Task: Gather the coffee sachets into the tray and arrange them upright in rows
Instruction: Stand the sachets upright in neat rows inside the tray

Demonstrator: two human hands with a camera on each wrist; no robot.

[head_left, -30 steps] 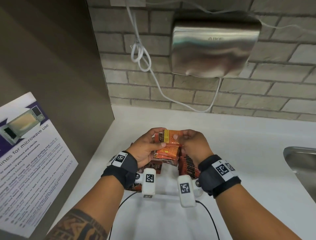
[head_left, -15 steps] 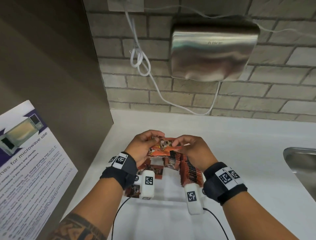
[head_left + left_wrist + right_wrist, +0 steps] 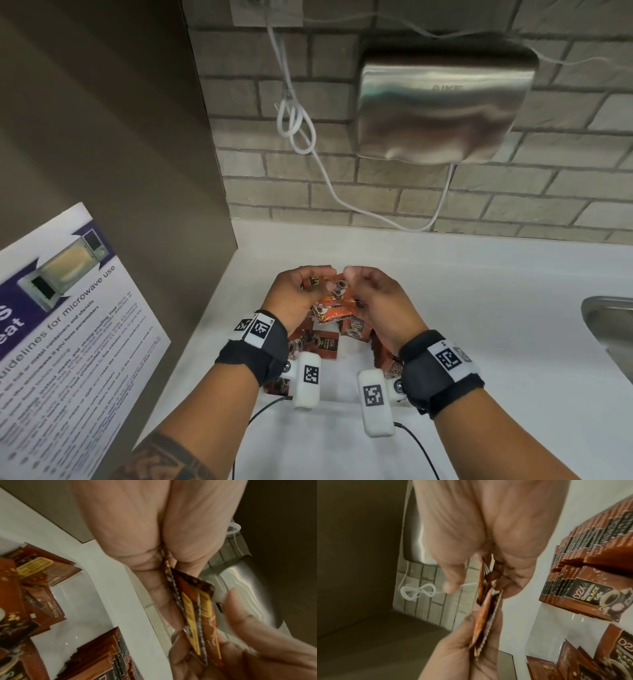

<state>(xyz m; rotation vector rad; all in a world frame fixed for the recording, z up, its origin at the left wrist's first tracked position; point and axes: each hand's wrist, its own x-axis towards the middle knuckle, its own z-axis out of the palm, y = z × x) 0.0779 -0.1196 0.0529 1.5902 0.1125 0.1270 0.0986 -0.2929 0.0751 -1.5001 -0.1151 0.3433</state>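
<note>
Even, soft indoor light is reaching you from above; the brushed steel wall dryer is throwing streaky glare. The white worktop is looking bright with faint shadows. Your wrist views are running dim, warm-tinted and smeared, with close fingers blurring and edges bending.

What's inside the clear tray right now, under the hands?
Inside the clear plastic tray: an upright row of brown coffee sachets on its right side and loose brown sachets lying tilted on the left. The left hand and right hand cover the tray's far end.
</note>
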